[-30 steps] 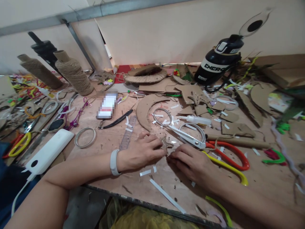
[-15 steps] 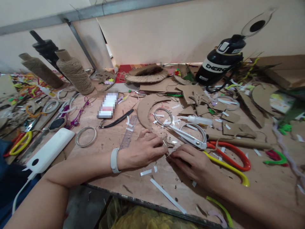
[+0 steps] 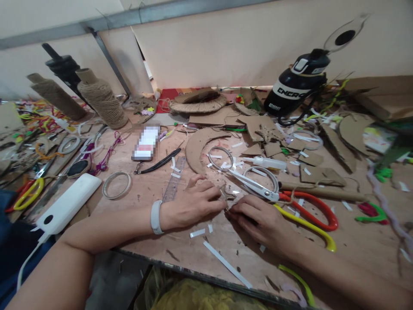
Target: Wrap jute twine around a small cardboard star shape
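My left hand (image 3: 193,204) and my right hand (image 3: 258,219) meet at the table's front middle. Their fingertips pinch a small brown star-shaped cardboard piece (image 3: 225,194) that rests on the wooden table (image 3: 155,189). A white band circles my left wrist (image 3: 155,217). Just beyond my right hand lie scissors (image 3: 258,187) with red and yellow handles (image 3: 309,215). A clear ruler (image 3: 173,180) lies just beyond my left hand.
A white power bank (image 3: 66,204) lies at the left. Twine spools (image 3: 101,99), a phone (image 3: 146,142), tape rings (image 3: 116,185), a cardboard crescent (image 3: 200,144), a glue bottle (image 3: 266,162), cardboard scraps and a black bottle (image 3: 298,84) fill the back. White paper strips (image 3: 226,265) lie near the front edge.
Both hands stay on the small star piece with only slight finger shifts. The view has shifted a little.
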Demonstrator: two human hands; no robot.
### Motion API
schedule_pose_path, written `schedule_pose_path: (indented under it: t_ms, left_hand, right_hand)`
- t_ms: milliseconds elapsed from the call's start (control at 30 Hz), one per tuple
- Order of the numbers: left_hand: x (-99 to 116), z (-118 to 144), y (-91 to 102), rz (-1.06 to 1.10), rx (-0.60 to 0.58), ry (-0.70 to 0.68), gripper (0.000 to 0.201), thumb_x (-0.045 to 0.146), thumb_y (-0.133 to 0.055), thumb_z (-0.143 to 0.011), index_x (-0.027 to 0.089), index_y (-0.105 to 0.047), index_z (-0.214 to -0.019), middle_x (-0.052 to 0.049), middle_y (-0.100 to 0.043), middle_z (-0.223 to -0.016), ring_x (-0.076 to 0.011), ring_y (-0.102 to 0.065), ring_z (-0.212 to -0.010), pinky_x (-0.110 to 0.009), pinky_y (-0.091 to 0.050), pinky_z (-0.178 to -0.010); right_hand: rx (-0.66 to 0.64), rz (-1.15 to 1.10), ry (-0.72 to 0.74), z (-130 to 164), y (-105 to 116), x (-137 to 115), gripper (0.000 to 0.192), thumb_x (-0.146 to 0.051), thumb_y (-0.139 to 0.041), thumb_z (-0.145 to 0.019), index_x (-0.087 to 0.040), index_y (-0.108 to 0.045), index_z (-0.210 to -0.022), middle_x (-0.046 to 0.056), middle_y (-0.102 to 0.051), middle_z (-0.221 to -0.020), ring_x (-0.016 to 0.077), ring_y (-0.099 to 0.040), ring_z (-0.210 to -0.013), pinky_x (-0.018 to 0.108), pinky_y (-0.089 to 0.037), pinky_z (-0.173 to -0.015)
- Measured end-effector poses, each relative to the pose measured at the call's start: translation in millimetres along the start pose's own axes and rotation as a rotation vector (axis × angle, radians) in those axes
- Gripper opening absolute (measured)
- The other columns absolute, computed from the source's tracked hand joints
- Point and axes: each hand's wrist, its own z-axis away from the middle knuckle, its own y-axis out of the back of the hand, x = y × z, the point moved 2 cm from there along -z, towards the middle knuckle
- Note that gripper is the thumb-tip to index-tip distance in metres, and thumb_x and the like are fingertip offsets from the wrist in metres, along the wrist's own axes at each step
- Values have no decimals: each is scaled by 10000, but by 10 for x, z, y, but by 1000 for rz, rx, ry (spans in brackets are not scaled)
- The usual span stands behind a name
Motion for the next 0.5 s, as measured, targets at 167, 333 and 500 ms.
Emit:
schedule_pose_path:
  t_ms: [167,333,500]
  left_hand:
    - [41,28,55,34,141,57,186,268,-491,-1002,259,-655,-1089,-21,-678,-1054,-180,-532,-1017,-401,-239,-1057]
    - [78,37,14,32,69,29,191,248,-475,-1005,234,-648,-1084,-29,-683,-1059,-180,-550,-1016,-403,-252,-1032]
    - [52,30,-18,19,45,15,204,242,-441,-1025,226,-639,-1070,-16,-682,-1041,-171,-558,-992,-398,-260,-1021]
  right_hand:
    - [3,10,11,-10,4,-9,125,-161,-542,-957,-191,-658,-920,54,-646,-815,159,-619,-728,257,-516,-654]
    - [13,39,16,-27,5,-17,167,-163,-509,-966,-193,-663,-909,58,-654,-794,158,-629,-707,252,-519,-632]
    - [12,17,34,-44,35,-26,146,-178,-515,-974,-196,-654,-935,57,-674,-829,154,-636,-733,249,-527,-643]
